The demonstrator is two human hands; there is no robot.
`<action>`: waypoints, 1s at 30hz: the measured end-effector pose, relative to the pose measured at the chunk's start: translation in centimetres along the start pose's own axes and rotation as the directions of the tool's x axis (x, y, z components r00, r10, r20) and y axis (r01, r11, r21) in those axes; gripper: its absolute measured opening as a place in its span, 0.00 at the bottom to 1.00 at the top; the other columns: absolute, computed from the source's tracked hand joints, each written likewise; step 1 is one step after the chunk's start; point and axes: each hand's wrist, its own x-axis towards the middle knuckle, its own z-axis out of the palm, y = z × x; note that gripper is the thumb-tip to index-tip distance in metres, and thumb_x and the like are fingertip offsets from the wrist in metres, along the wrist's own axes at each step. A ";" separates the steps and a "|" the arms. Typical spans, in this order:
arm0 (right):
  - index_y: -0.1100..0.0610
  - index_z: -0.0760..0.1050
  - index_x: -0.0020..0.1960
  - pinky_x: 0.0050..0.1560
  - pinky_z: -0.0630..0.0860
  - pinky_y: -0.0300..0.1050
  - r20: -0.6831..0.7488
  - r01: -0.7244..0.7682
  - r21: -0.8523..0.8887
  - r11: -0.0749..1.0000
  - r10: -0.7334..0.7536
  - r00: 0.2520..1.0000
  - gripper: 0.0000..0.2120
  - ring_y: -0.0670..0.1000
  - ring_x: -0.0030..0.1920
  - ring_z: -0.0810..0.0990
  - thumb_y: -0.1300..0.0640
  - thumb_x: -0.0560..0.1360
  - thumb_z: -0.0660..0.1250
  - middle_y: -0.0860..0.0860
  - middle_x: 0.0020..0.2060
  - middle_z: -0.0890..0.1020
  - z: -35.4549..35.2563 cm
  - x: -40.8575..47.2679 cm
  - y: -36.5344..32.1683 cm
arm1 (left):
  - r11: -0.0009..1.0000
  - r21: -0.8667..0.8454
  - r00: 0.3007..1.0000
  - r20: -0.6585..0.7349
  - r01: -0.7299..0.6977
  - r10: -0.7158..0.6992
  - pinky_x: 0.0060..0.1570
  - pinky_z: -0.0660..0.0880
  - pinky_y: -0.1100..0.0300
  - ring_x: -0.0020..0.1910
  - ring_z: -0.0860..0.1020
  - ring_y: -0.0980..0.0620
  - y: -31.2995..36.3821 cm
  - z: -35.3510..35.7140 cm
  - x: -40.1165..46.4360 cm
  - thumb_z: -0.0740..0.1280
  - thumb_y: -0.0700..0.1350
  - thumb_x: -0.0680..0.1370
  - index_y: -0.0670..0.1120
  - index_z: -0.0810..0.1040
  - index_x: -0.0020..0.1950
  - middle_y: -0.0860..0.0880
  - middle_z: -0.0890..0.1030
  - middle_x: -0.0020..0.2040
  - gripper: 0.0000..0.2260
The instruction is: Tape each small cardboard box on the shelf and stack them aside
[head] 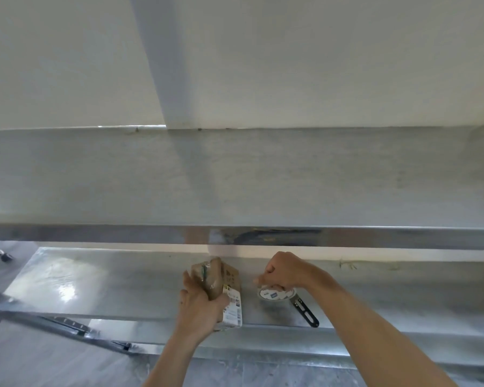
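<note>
A small cardboard box (221,291) sits on the lower steel shelf (123,289), near its front edge. The left hand (200,304) grips the box from the left side. The right hand (284,270) is curled around a roll of tape (275,294), just right of the box. A black-handled tool (305,311) lies beside the roll.

On the lower steel shelf (123,286), the left hand (199,305) grips a small cardboard box (227,289). Just beside it, the right hand (284,270) holds a tape roll (274,294), with a black-handled tool (305,310) lying against the roll.
</note>
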 end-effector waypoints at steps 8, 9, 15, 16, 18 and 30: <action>0.60 0.82 0.37 0.37 0.75 0.41 0.012 -0.030 -0.007 1.000 0.030 0.999 0.22 0.46 0.24 0.73 0.39 0.72 0.74 0.50 0.28 0.83 0.5 0.6 -0.7 | 0.883 -0.446 0.970 0.238 0.145 -0.039 0.42 0.77 0.59 0.50 0.83 0.49 -0.7 0.0 0.5 0.73 0.41 0.75 0.50 0.38 0.80 0.44 0.82 0.59 0.49; 0.61 0.83 0.38 0.37 0.75 0.41 0.011 -0.031 -0.005 0.999 0.032 0.999 0.23 0.46 0.24 0.73 0.39 0.72 0.74 0.51 0.29 0.83 0.9 0.9 -1.1 | 0.867 -0.472 0.968 0.245 0.163 -0.048 0.42 0.78 0.58 0.50 0.84 0.48 -1.2 -0.1 0.7 0.75 0.44 0.73 0.51 0.38 0.81 0.44 0.83 0.57 0.51; 0.58 0.83 0.39 0.37 0.75 0.42 0.043 -0.069 -0.014 0.998 0.069 0.997 0.20 0.45 0.23 0.72 0.40 0.72 0.74 0.50 0.30 0.83 2.7 2.3 -2.7 | 0.786 -0.572 0.957 0.277 0.237 -0.088 0.43 0.80 0.52 0.48 0.86 0.43 -3.6 -0.5 1.5 0.73 0.48 0.62 0.53 0.48 0.78 0.43 0.86 0.52 0.50; 0.57 0.83 0.39 0.37 0.75 0.42 0.049 -0.068 -0.015 0.998 0.068 0.996 0.20 0.45 0.24 0.72 0.40 0.72 0.74 0.49 0.29 0.83 2.9 2.4 -2.9 | 0.775 -0.587 0.958 0.274 0.236 -0.084 0.42 0.81 0.51 0.47 0.86 0.43 -3.9 -0.5 1.7 0.73 0.47 0.62 0.53 0.50 0.76 0.43 0.86 0.52 0.48; 0.57 0.83 0.39 0.36 0.76 0.42 0.056 -0.064 -0.020 0.998 0.065 0.996 0.20 0.46 0.24 0.73 0.40 0.73 0.74 0.49 0.29 0.83 3.2 2.7 -3.2 | 0.767 -0.594 0.951 0.300 0.244 -0.071 0.42 0.82 0.50 0.47 0.86 0.44 -4.0 -0.9 1.6 0.74 0.47 0.64 0.50 0.55 0.74 0.43 0.85 0.53 0.43; 0.57 0.81 0.34 0.35 0.75 0.43 0.009 -0.044 -0.051 0.998 0.044 0.999 0.22 0.48 0.26 0.75 0.39 0.71 0.74 0.51 0.28 0.82 4.3 3.6 -4.3 | 0.996 0.083 0.997 0.058 0.038 -0.043 0.54 0.80 0.52 0.56 0.80 0.45 -0.3 -1.7 1.4 0.68 0.48 0.75 0.46 0.62 0.74 0.44 0.77 0.62 0.29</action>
